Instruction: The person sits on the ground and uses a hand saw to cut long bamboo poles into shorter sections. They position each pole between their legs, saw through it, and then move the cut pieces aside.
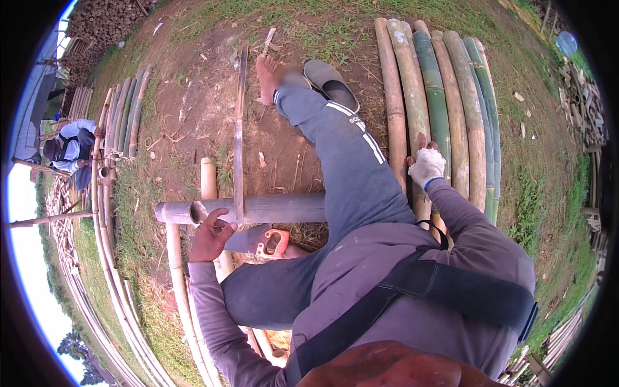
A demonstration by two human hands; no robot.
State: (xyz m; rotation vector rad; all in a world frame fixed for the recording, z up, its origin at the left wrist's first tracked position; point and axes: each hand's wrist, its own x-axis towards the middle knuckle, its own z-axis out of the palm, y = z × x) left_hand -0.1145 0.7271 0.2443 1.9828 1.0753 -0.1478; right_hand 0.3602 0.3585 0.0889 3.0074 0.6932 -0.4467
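My right hand (427,168), in a white glove with bare fingertips, lies among the bamboo poles at the right. Its fingers and thumb straddle one pale bamboo pole (406,71), closed on it. My bare left hand (211,237) is raised with fingers apart and nothing in it. Just beyond it lies a dark crosswise bamboo pole (277,208) with a cut hollow near its left end, partly hidden under my leg. A long flat strip (239,142) reaches from that pole across the ground. Below the pole is a handsaw (273,244) with an orange handle.
Several green and pale bamboo poles (459,97) lie side by side at the right. My outstretched leg crosses the middle, beside a grey shoe (330,84). Pale poles (175,271) support the left side. At the far left another person (74,145) sits near stacked poles.
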